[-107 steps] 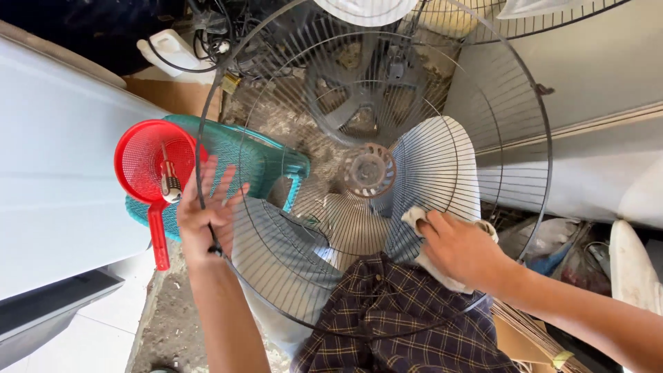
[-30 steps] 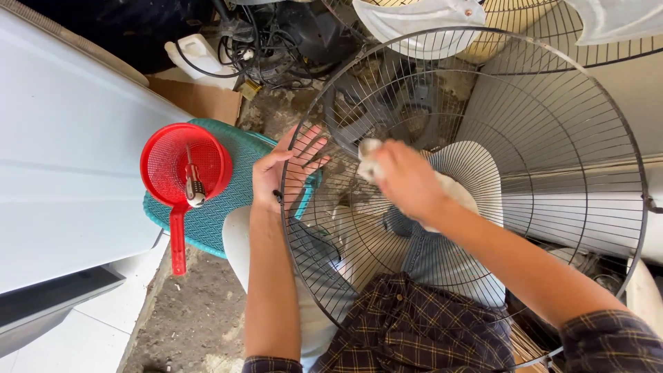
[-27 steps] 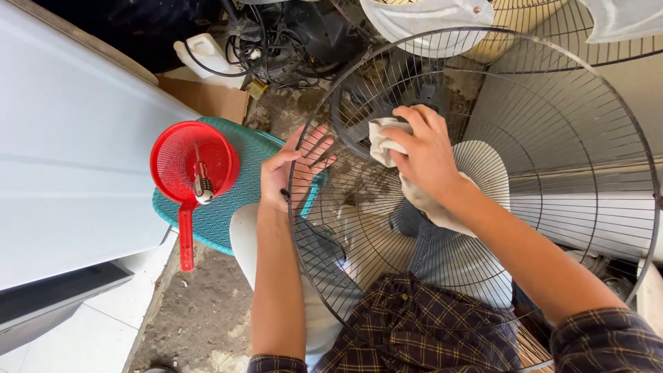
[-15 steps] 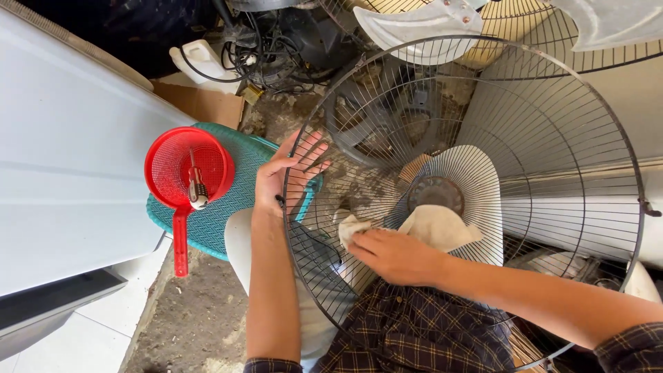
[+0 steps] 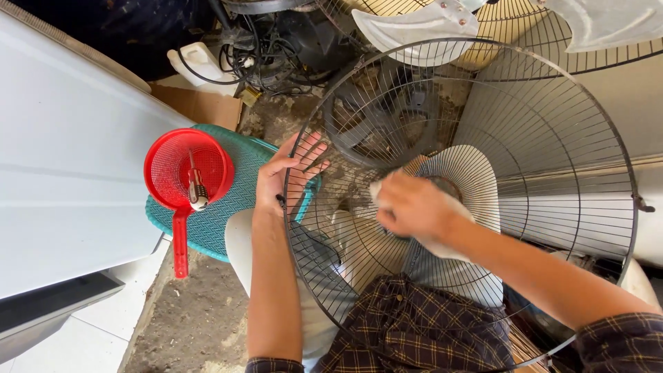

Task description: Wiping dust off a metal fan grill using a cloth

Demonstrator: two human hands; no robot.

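Observation:
A large round wire fan guard (image 5: 552,131) stands tilted in front of me, with pale fan blades (image 5: 469,179) behind its wires. My left hand (image 5: 283,176) rests against the guard's left rim, fingers spread. My right hand (image 5: 411,207) is blurred and closed on a white cloth (image 5: 449,242), pressed to the wires near the centre. A plaid garment (image 5: 414,331) covers my lap below the guard.
A red strainer (image 5: 186,173) with a small tool in it lies on a teal basket (image 5: 242,200) at the left. A white appliance (image 5: 62,173) fills the far left. A dark motor, cables and a white jug (image 5: 200,59) sit behind; more fan parts (image 5: 414,27) lie above.
My right hand has swept the cloth over the guard, from the upper wires down to the lower left, then back to the centre. The left hand has stayed on the rim.

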